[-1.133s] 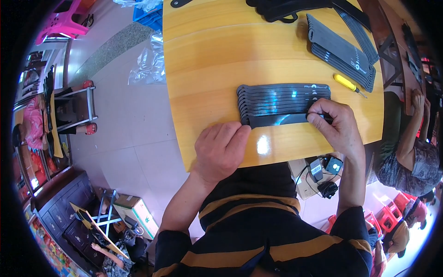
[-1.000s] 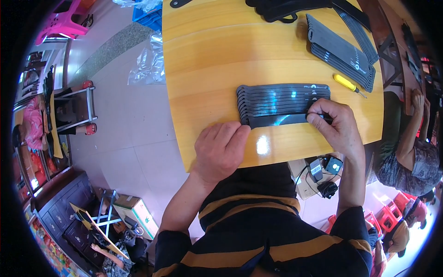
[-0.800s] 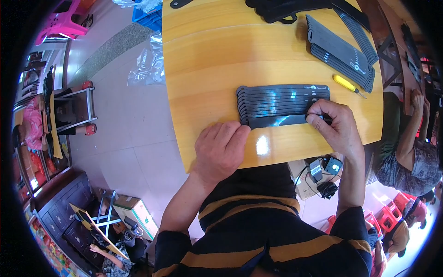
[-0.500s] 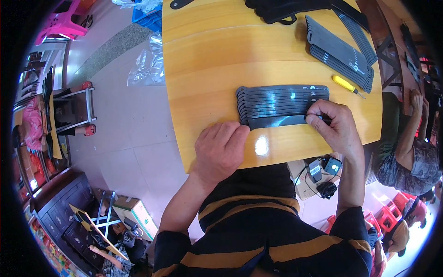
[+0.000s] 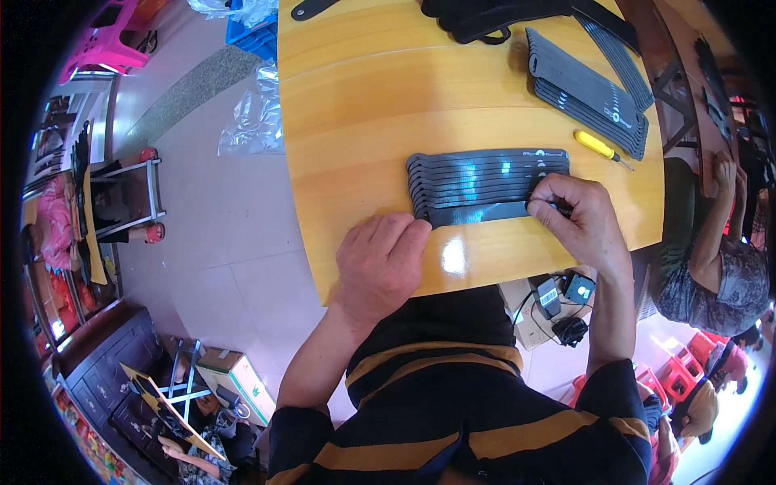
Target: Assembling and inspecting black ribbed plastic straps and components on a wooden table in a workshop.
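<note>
Grey strips, folded and overlapped in a row, make up the stack point(image 5: 485, 179) that lies flat on the table point(image 5: 347, 137), just beyond our two hands and between them. Our left hand point(image 5: 381, 257) is curled closed at its near left corner, thumb and forefinger pinching the looped end of the nearest strip point(image 5: 481, 213); the other fingertips are tucked under, out of our sight. Our right hand point(image 5: 584, 217) grips that strip's opposite end between thumb and bent forefinger, hiding the tip and covering the near right corner of the stack. Between our hands the strip runs nearly straight along the near side, its middle shiny. Beyond our right hand, near but apart from it, lies a yellow screwdriver point(image 5: 596, 145), its tip pointing right and toward us. Past that we see a second stack point(image 5: 586, 90), set at a slant, with a black pouch point(image 5: 493, 18) at the far edge.
</note>
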Available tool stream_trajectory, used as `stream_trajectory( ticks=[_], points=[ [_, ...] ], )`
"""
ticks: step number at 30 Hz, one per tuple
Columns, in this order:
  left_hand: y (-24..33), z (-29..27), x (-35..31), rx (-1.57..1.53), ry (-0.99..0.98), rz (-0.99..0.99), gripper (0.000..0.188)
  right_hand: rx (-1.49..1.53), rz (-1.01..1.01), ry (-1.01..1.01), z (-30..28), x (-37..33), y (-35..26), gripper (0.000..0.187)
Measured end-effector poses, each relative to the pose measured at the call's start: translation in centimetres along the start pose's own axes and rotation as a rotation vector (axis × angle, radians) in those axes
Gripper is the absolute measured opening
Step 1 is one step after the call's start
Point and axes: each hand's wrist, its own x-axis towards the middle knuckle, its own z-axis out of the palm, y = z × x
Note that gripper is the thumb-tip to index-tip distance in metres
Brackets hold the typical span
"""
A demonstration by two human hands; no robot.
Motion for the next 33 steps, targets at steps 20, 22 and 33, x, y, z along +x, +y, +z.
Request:
stream_trajectory(
  ticks=[20, 22, 33],
  points=[
    [0.1, -0.1, 0.4, 0.047, -0.004, 0.029, 0.013, -0.1, 0.03, 0.084, 0.7, 0.2, -0.8, 0.014],
    [0.0, 0.0, 0.4, 0.044, 0.007, 0.034, 0.013, -0.115, 0.053, 0.094, 0.7, 0.2, -1.0, 0.014],
    [0.7, -0.7, -0.2, 0.001, 0.064, 0.034, 0.016, -0.097, 0.036, 0.125, 1.0, 0.0, -0.5, 0.013]
  ],
)
